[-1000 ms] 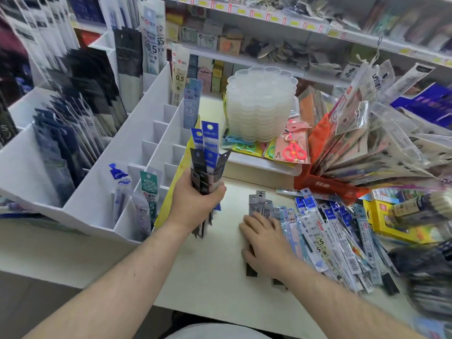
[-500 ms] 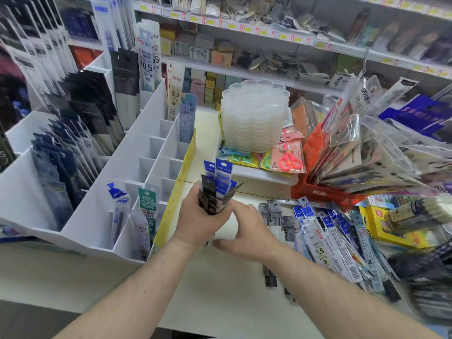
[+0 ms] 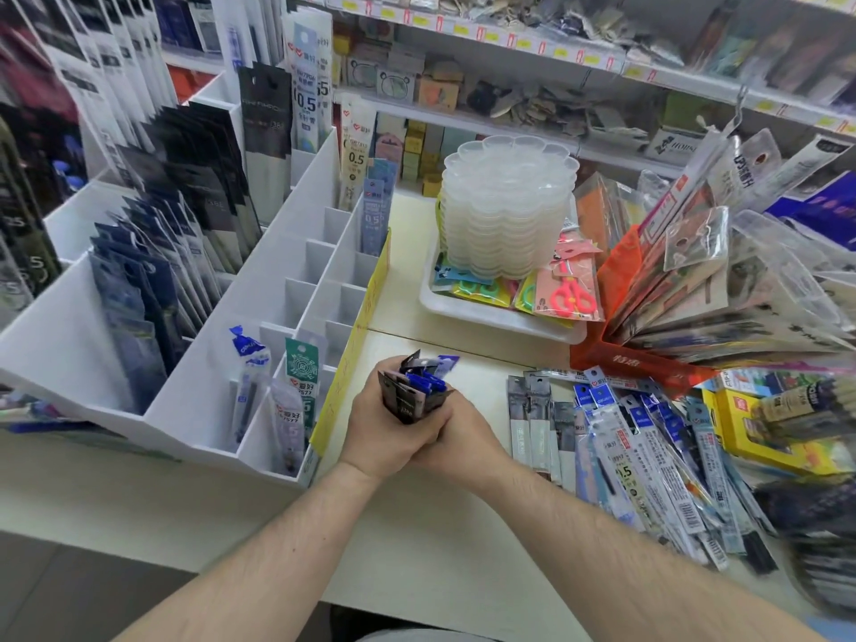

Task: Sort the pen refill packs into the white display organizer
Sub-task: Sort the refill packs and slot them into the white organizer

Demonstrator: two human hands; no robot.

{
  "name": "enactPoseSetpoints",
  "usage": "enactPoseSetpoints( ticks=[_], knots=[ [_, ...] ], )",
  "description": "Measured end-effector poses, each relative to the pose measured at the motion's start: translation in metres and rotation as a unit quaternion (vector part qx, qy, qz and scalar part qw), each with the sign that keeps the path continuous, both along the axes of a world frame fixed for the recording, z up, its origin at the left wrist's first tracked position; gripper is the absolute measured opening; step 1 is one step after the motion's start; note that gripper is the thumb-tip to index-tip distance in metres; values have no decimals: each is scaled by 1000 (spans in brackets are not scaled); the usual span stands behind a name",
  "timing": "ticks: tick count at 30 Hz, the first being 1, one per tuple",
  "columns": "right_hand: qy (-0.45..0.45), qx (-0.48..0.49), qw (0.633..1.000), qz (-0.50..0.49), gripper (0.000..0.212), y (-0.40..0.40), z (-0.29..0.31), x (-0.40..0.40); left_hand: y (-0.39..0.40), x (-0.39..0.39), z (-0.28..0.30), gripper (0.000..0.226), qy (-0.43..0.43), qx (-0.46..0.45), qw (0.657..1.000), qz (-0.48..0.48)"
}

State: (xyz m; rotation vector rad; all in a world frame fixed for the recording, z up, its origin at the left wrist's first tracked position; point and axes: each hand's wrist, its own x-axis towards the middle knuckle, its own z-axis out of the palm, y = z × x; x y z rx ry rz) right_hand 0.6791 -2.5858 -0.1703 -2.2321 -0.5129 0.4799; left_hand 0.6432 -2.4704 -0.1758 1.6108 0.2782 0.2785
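Organizer (image 3: 296,252) slots part-filled with packs, left grip (image 3: 387,430) and right grip (image 3: 456,444) grasping refill bundle (image 3: 417,386)

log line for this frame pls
left hand + right hand: grip refill bundle | white organizer: front slots part-filled | loose packs: on counter

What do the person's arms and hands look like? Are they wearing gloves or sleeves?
No gloves and no sleeves show. The left hand and right hand are bare, with no rings, watch or bracelets visible. Both forearms are bare as far as the picture's bottom edge, with fine hair on them. Five-fingered hands, no tools or cables attached.
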Motion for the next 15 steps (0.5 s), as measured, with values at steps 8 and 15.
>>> enactPoseSetpoints(
  ticks=[8,15],
  knots=[
    [19,13,1000,-11,61,-2,4,-6,-1,-1,-1,58,50,12,998,-20],
    [68,-46,996,-47,53,-11,37,-11,0,4,35,24,103,-169,980,23]
  ],
)
